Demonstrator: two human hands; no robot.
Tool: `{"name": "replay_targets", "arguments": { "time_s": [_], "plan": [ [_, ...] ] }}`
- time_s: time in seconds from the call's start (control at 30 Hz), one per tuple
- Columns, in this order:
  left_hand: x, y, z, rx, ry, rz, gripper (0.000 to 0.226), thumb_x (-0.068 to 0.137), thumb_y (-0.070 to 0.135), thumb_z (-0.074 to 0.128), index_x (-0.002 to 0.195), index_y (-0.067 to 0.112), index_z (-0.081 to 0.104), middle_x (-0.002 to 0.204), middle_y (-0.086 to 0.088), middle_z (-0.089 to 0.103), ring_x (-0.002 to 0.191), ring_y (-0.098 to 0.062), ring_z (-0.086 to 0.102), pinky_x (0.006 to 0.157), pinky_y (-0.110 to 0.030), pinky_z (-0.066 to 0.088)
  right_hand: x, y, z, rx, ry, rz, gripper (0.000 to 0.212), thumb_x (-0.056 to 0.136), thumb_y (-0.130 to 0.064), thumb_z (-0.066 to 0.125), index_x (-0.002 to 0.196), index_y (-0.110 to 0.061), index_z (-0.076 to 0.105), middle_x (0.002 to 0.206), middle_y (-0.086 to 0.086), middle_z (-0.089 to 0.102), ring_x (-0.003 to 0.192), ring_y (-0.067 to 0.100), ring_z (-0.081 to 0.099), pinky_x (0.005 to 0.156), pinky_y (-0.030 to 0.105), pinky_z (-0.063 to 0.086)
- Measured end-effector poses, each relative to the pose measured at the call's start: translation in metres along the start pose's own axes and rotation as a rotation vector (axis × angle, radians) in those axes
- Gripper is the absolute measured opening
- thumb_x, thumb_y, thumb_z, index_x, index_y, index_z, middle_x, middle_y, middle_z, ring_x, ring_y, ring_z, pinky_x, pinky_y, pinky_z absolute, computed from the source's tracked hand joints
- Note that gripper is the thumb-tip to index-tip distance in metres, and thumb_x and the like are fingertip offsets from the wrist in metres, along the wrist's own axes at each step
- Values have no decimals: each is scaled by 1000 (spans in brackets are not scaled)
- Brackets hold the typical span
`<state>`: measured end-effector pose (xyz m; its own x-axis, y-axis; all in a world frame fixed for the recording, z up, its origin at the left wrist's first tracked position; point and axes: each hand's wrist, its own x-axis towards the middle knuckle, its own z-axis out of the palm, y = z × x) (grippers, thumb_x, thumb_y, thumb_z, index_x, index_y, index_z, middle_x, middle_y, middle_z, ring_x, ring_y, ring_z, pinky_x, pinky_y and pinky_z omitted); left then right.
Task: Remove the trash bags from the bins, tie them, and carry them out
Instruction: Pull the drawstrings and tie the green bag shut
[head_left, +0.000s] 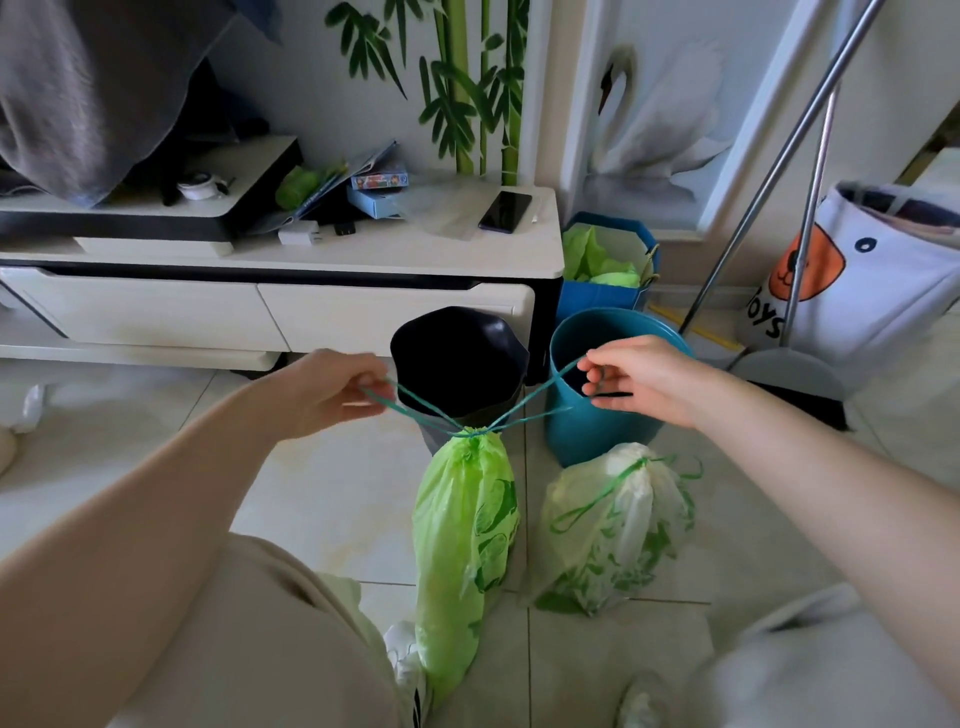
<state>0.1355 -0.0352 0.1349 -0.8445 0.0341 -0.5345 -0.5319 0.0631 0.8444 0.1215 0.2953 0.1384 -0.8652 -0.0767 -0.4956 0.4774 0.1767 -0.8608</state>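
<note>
1. I've got the bright green plastic trash bag (462, 545) standing upright on the tiled floor (322, 499), just in front of the dark bin. Its neck is cinched and its thin green drawstring (470, 428) crosses right at the top.
2. Left hand (332, 392) pinches one loop of the string, fingers curled on it. Right hand (641, 376) pinches the other loop. Hands are well apart, lines taut, forming an X over the neck.
3. To do this well, I judge: pull both sides evenly outward and slightly down so the knot seats on the gathered plastic w/o slipping off. Don't yank, since thin cord could cut the bag or snap. Then cross again for a 2nd throw so it holds when carried.
4. Risk: the bag is tall and narrow, so uneven pull may tip it toward the other bag.
5. Containers:
   - black faceted plastic bin (460, 353): looks empty, no liner visible.
   - teal round plastic bin (608, 395): nothing visible inside, though my right hand covers part of the opening.
   - pale white-green printed trash bag (618, 530) on the floor beside the green one: already drawn shut, contents hidden.
   - blue paper carrier bag (602, 296) by the cabinet: crumpled green plastic inside.
   - white fabric toy bag (883, 280) far right: contents not clear.
</note>
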Motion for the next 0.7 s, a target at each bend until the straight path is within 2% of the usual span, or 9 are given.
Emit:
{"name": "replay_targets", "arguments": {
  "time_s": [0.1, 0.17, 0.27, 0.4, 0.5, 0.6, 0.7],
  "plan": [
    [-1, 15, 30, -328, -90, 1, 48, 90, 19, 57, 44, 17, 46, 53, -2, 54, 55, -17, 61, 64, -26, 56, -16, -13, 10, 1, -156, -104, 14, 92, -14, 57, 93, -9, 70, 75, 3, 65, 79, 17, 68, 84, 37, 55],
    [-2, 21, 52, -364, -155, -76, 48, 90, 26, 57, 44, 16, 50, 49, 1, 52, 46, -14, 51, 56, -25, 48, -23, -18, 21, 28, -198, -155, 15, 92, -11, 56, 99, -7, 69, 76, 3, 64, 74, 16, 68, 82, 35, 56],
    [-7, 23, 84, -266, -243, -200, 39, 91, 33, 56, 58, 13, 59, 54, 1, 59, 43, -10, 46, 57, -23, 42, -32, -24, 34, 39, -185, -207, 16, 93, -9, 55, 98, -7, 70, 76, 2, 64, 67, 17, 67, 78, 35, 57],
    [-10, 25, 111, -234, -267, -235, 34, 94, 36, 53, 83, 7, 67, 76, -3, 66, 59, -11, 49, 62, -22, 45, -46, -29, 41, -96, -146, -311, 16, 92, -8, 56, 99, -5, 70, 81, 6, 71, 68, 18, 72, 67, 28, 60],
    [-11, 27, 120, -245, -264, -250, 34, 94, 38, 53, 82, 8, 66, 68, -1, 67, 67, -12, 51, 71, -24, 45, -53, -29, 41, -168, -128, -378, 13, 91, -6, 58, 96, -4, 70, 85, 13, 74, 69, 18, 74, 64, 24, 59],
    [-13, 29, 126, -218, -300, -257, 31, 90, 37, 59, 81, 8, 66, 71, -4, 65, 78, -17, 60, 85, -27, 46, -56, -25, 38, -228, -109, -409, 13, 90, -4, 59, 94, -5, 71, 86, 14, 75, 74, 18, 74, 68, 25, 60],
    [-15, 27, 132, -207, -378, -260, 29, 89, 33, 61, 74, 9, 66, 63, -3, 64, 59, -14, 63, 80, -27, 48, -56, -22, 30, -267, -104, -425, 16, 90, -4, 59, 100, -7, 71, 89, 9, 76, 80, 14, 74, 74, 23, 59]
  ]
}}
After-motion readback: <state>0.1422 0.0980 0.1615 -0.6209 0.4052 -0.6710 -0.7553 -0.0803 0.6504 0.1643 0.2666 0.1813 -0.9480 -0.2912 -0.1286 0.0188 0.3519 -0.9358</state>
